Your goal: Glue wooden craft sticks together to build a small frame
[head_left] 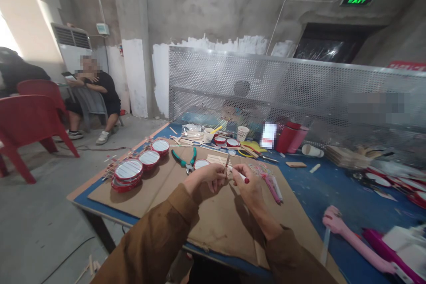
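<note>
Above the brown cardboard (213, 226), my left hand (213, 176) pinches a thin brown stick (227, 164), held upright. Close on its right, my right hand (245, 182) is wrapped round a white pen-like tool with a red end (245, 180); its tip is hidden at the fingers. Just behind my left hand lies a round white disc with a red rim (201, 164), partly covered. Open green-handled pliers (186, 159) rest to the left of it. Small pale wooden sticks (216, 159) lie behind the hands.
Stacked red-rimmed round pieces (128, 171) stand at the left. Pink pens (273, 188) lie right of my hands, and a pink glue gun (353, 239) at the right. Cups, a red bottle (288, 136) and a lit phone (268, 135) line the back. A person (96, 88) sits far left.
</note>
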A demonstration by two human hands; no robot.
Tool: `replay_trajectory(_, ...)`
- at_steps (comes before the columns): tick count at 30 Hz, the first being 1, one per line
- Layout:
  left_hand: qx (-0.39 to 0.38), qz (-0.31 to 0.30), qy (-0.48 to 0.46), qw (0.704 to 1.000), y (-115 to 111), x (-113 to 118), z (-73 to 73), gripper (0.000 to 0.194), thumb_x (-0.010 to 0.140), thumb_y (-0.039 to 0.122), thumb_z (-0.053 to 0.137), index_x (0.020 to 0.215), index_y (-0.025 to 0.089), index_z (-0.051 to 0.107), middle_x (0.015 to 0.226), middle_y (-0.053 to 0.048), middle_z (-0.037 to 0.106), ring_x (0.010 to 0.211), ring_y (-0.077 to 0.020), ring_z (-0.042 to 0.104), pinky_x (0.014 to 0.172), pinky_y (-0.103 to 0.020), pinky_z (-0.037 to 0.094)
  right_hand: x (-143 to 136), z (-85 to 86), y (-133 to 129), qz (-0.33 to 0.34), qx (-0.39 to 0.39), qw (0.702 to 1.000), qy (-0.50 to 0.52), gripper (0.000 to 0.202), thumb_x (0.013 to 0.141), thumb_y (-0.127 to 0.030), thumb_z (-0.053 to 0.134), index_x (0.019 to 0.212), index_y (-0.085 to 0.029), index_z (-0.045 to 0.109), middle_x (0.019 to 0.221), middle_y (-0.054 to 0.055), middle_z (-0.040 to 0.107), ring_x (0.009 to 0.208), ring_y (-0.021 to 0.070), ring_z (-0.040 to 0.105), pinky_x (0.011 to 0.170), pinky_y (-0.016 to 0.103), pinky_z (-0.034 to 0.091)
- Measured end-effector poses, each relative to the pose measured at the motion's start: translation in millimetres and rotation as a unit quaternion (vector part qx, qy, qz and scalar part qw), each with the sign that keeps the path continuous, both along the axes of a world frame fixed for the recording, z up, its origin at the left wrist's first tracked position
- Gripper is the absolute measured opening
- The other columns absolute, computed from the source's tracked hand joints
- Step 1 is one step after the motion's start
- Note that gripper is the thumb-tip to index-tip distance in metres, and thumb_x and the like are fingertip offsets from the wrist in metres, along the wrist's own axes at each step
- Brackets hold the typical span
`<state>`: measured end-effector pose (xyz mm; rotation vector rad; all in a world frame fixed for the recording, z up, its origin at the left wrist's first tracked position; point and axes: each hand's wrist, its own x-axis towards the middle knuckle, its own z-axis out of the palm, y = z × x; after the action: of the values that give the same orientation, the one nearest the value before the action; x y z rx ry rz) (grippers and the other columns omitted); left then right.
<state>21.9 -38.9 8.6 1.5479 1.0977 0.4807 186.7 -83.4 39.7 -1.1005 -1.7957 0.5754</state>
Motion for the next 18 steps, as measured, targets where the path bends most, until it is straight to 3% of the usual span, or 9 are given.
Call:
replay_trajectory(11, 0.001, -0.002, 0.011, 1.0, -1.9, 1.3, 3.3, 0.014, 0.091, 0.022, 0.042, 0.079, 0.017, 0.045, 0.053, 0.005, 0.052, 0.038, -0.0104, 0.054, 0.04, -0.022, 0.047, -0.6, 1.2, -1.2, 0.013, -0.002, 1.0, -0.006, 0.028, 0.081, -0.046, 0.049, 0.079, -0.02, 0.06, 0.072, 0.004, 0.067, 0.062, 0.0192, 0.062, 0.056, 0.028, 0.044)
replay_trajectory(18, 0.004, 0.007, 0.021, 1.0, -6.4, 0.9, 6.7, 0.009, 0.091, 0.021, 0.041, 0.084, 0.017, 0.045, 0.054, 0.006, 0.051, 0.037, -0.0101, 0.053, 0.042, -0.023, 0.048, 2.4, 0.5, 0.6, -0.021, -0.002, 1.0, 0.01, 0.031, 0.081, -0.048, 0.049, 0.081, -0.019, 0.061, 0.072, 0.005, 0.068, 0.06, 0.0194, 0.061, 0.057, 0.029, 0.045)
